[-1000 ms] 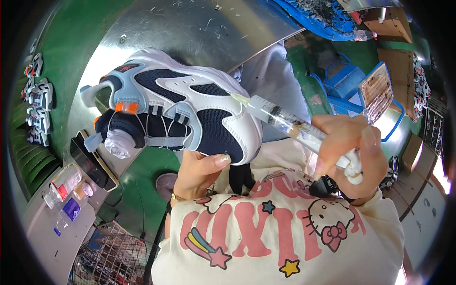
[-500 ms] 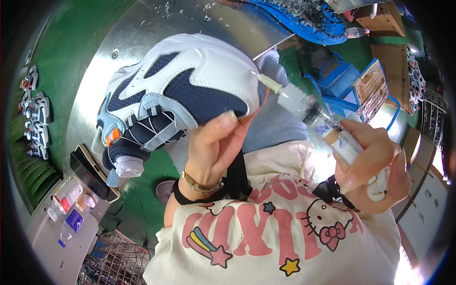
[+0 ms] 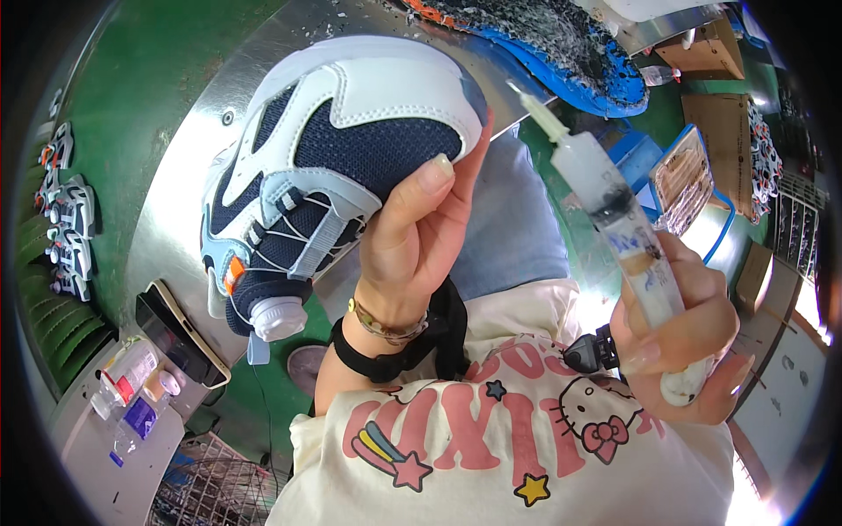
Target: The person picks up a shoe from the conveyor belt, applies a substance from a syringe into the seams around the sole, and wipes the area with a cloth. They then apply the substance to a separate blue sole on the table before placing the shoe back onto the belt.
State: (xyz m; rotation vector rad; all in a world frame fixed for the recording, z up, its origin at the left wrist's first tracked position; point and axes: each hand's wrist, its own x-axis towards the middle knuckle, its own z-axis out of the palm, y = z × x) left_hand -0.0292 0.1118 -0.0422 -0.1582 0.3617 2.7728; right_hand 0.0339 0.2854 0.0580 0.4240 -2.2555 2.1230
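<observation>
A navy mesh sneaker with white leather overlays, a pale blue strap and a round white dial closure (image 3: pixel 329 175) is held up in the middle-left of the view, above a curved sheet-metal work surface (image 3: pixel 184 175). Its toe points right and its dial end hangs lower left. The left hand (image 3: pixel 412 237) grips the toe end, thumb pressed flat on the navy mesh and the other fingers wrapped behind the shoe, so the hand is closed firmly around it. A beaded bracelet and a black band sit on that wrist.

To the right, well apart from the shoe, the right hand (image 3: pixel 684 333) is closed around a clear plastic syringe with a pale tapered nozzle (image 3: pixel 614 210). The syringe tilts up and to the left, its tip in the air near the shoe's toe but not touching it.

Below both hands is the person's cream shirt with pink lettering and a cartoon print (image 3: pixel 526 438). At the near left edge of the metal surface lies a dark phone in a pale case (image 3: pixel 180 333), and small bottles (image 3: pixel 132 386) stand on a grey ledge beside it. At the far right lies a blue shoe sole with dark speckled tread (image 3: pixel 561 44). More small shoes (image 3: pixel 61 210) line the far left edge.
</observation>
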